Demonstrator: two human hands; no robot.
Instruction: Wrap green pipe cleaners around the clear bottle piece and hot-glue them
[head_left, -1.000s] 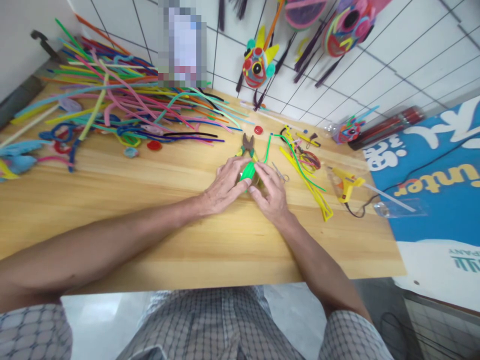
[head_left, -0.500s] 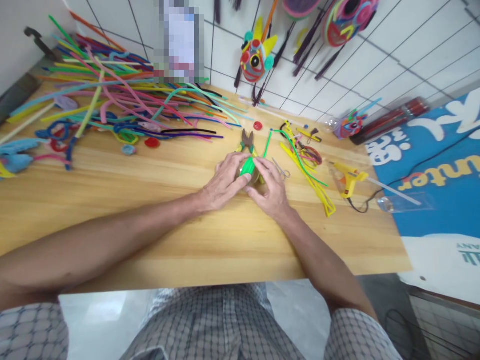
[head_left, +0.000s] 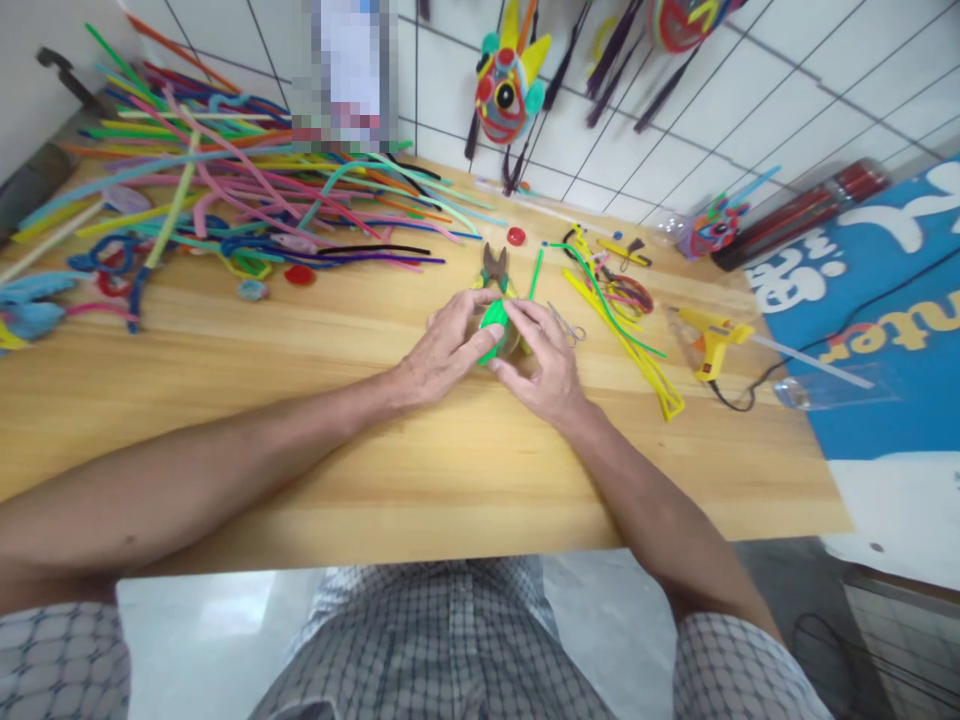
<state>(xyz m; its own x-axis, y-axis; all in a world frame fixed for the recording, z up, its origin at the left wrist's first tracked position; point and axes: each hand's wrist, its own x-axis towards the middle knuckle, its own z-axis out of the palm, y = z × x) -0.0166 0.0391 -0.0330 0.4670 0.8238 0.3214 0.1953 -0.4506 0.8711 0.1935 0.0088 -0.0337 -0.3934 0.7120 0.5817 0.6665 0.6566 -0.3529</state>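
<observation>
Both my hands meet over the middle of the table around a bright green leaf-shaped piece (head_left: 492, 330), which looks made of pipe cleaner. My left hand (head_left: 448, 345) grips it, the thumb lying across its face. On the other side, the fingertips of my right hand (head_left: 546, 362) press at its upper end, with the thumb near its lower end. Just beyond my fingers lie pliers (head_left: 494, 266) with open jaws, their handles partly covered. Small scissors (head_left: 568, 325) rest beside my right hand, close to a short green pipe cleaner (head_left: 536, 275).
Colourful pipe cleaners (head_left: 247, 190) are heaped at the back left. Yellow strips (head_left: 637, 350) and a yellow glue gun (head_left: 716, 340) with a cord lie to the right. A dark red flask (head_left: 802, 215) stands out at the back right. Decorated masks (head_left: 504, 95) hang on the tiled wall.
The view has shifted slightly. The green piece has turned a little in my fingers and shows a narrower, more pointed outline. Both hands keep their hold around it.
</observation>
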